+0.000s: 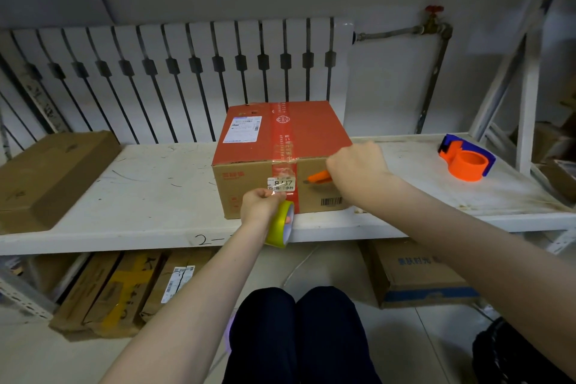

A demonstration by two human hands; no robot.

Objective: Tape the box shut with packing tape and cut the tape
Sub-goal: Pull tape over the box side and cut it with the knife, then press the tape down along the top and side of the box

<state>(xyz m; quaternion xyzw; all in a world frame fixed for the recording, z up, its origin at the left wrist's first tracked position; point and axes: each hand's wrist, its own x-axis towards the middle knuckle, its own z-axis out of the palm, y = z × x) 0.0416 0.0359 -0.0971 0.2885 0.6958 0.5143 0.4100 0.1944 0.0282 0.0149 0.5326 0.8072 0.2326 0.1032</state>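
Note:
A cardboard box (255, 140) with a red top and a red tape strip down its middle stands at the front edge of a white shelf (149, 193). My left hand (261, 206) grips a yellow roll of packing tape (281, 224) at the bottom of the box's front face, with clear tape stretched up onto the box. My right hand (355, 165) holds an orange utility knife (318, 178), its tip pointing left at the front face beside the red strip. A white label sits just above my left hand.
An orange and blue tape dispenser (466, 162) lies on the shelf at the right. A flat brown carton (53, 174) rests at the shelf's left end. More cartons sit under the shelf. A radiator and a pipe with a red valve line the wall behind.

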